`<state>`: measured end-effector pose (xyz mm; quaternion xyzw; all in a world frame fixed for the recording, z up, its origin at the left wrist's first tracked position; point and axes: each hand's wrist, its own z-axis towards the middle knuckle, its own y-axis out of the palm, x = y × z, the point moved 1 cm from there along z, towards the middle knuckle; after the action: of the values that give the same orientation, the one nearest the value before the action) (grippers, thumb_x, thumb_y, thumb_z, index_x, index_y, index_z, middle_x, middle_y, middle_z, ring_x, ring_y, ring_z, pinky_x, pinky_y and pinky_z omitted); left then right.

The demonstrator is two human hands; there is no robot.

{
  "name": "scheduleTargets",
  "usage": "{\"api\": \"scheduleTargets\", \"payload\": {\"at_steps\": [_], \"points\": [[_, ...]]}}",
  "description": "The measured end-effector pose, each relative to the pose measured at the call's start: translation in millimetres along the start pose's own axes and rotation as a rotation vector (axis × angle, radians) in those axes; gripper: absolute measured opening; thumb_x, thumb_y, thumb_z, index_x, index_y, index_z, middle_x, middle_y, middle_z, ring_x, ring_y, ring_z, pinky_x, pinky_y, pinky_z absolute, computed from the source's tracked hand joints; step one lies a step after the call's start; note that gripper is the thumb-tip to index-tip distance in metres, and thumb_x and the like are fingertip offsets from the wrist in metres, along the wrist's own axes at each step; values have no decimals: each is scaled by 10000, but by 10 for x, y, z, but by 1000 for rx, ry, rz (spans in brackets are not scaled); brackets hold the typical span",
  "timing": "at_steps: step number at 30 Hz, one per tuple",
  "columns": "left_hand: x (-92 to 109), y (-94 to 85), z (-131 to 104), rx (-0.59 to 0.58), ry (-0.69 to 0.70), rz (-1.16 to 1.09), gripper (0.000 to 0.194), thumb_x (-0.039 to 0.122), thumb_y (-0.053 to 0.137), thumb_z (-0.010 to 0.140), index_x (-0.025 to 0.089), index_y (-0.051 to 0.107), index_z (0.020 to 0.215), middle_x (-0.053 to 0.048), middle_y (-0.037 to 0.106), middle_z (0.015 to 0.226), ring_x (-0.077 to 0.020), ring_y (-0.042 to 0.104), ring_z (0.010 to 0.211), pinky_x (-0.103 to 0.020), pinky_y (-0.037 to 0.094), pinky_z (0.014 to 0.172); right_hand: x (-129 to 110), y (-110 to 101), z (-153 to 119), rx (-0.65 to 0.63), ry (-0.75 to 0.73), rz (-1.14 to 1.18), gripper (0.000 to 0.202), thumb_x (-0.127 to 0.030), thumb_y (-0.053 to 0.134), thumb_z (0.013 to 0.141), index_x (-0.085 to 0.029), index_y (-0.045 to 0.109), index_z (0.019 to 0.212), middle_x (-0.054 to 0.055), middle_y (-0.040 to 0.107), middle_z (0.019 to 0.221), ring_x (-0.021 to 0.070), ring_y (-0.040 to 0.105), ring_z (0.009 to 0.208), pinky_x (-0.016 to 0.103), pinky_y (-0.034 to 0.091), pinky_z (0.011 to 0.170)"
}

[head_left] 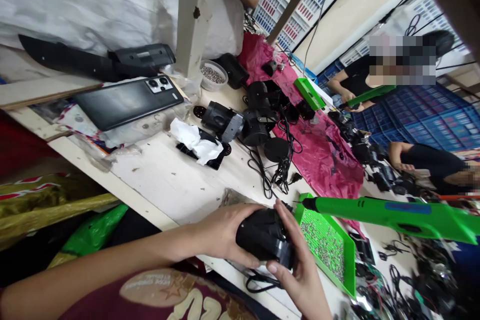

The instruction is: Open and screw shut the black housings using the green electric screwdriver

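Between both hands, near the table's front edge, is a black plastic housing with rounded, shiny parts. My left hand wraps it from the left, thumb below and fingers over the top. On its other side, my right hand presses its fingers and thumb along the edge. A black cable loops out below the housing. Just right of my right hand lies a green tray of small metal screws. A green electric screwdriver extends over that tray, its tip pointing left. The housing's underside is hidden.
Further back are black housings with cords, white tissue, a phone, a large knife-shaped black object and a tub of screws. A white post rises behind. Pink plastic sheeting covers part of the table. Other people work beyond.
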<state>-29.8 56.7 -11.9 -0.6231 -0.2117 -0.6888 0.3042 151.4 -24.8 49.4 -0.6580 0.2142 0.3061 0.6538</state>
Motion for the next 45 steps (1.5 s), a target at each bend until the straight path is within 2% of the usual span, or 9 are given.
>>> {"api": "scheduleTargets", "payload": {"at_steps": [13,19,23,27,30,32,35,40,45], "points": [[-62,74,-11,-3,-6,-10,919,418,821,582,244,402,1381,-108,563,1352,-317,552,1195,-445,427,1006,47,48,216,148,-118,-2,529,-582,645,789,-294,566,1226,49,638,1138,226,599,1073,344,481,917],[-43,51,25,-8,-57,4,872,419,810,599,218,432,1358,-123,586,1302,-323,565,1158,-451,439,976,127,13,229,125,127,205,638,-678,650,719,-321,570,1241,47,627,1225,266,574,1125,378,421,959],[-39,15,36,-22,-75,-55,845,423,818,598,241,453,1338,-106,588,1296,-322,570,1141,-456,441,966,100,-65,398,-8,305,412,530,-539,807,617,-248,648,1030,29,674,990,219,604,935,298,435,821],[-44,-1,36,-64,-121,-103,839,412,845,570,236,473,1301,-100,593,1250,-321,564,1127,-452,450,943,165,-21,620,-39,387,557,450,-603,768,613,-216,590,760,-34,582,651,130,515,600,233,392,565],[-52,2,42,-76,-157,-179,794,411,836,590,224,483,1276,-88,603,1197,-307,578,1086,-431,472,905,241,37,745,-51,416,635,466,-619,771,594,-202,588,688,-48,533,580,107,467,527,223,374,522],[-54,10,45,-54,-171,-211,812,403,831,600,218,460,1298,-88,596,1213,-302,573,1095,-427,467,912,274,56,773,-52,421,677,444,-589,784,604,-192,648,751,-24,584,641,123,521,577,235,414,564],[-45,22,47,10,-194,-213,853,384,831,601,202,431,1332,-100,585,1241,-305,559,1117,-431,455,927,299,80,694,30,411,752,568,-654,681,697,-216,656,1059,51,674,950,206,633,850,305,487,750],[-17,15,59,58,-167,-329,713,372,802,639,215,519,1274,-74,625,1178,-285,581,1063,-414,464,906,262,236,361,243,374,840,775,-761,578,705,-271,497,1300,101,508,1388,301,468,1288,453,368,1058],[-8,4,59,22,-165,-343,628,384,796,629,206,576,1189,-55,648,1079,-273,594,985,-410,475,862,144,393,139,326,391,1011,906,-681,712,635,-324,394,1406,82,437,1466,336,406,1342,515,366,1064]]}}
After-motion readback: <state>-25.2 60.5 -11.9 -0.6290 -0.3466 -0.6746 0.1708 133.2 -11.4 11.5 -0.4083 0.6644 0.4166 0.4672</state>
